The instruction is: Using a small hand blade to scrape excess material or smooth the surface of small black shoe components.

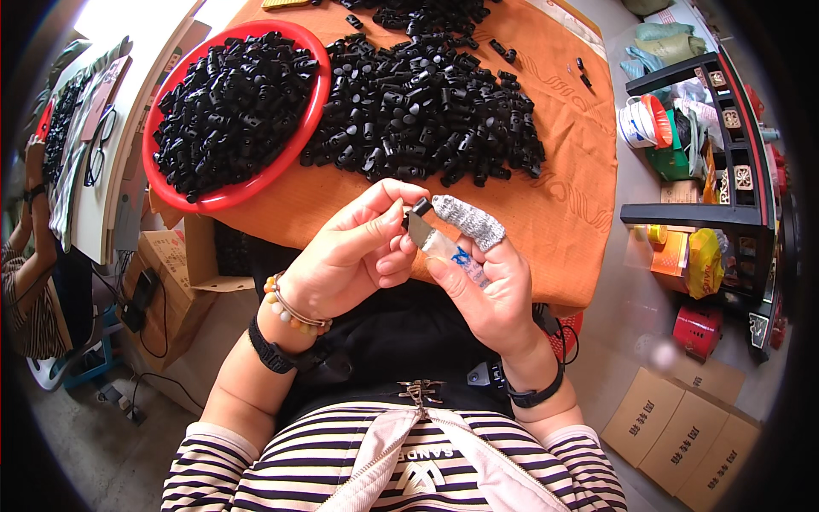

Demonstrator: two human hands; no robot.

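Observation:
Between the thumb and fingers of my left hand (350, 247) is a small black cylindrical plastic part (421, 206). My right hand (486, 290) grips a short flat blade (418, 229) whose handle is wrapped in whitish material with blue marks. The blade's end is up against the black part; the exact contact is hidden by my left fingers. A grey knitted finger cover (469, 222) sits on my right index finger, which reaches over toward the part. Just beyond my hands lies a large heap of similar black parts (426, 111) on an orange cloth (563, 196).
A red round basin (322, 85) full of black parts stands at the left of the cloth. Several loose parts lie at the far right. Shelving (682, 213) with bags and boxes stands on the right, above flat cardboard (682, 435). Another person's arm (34, 196) shows at far left.

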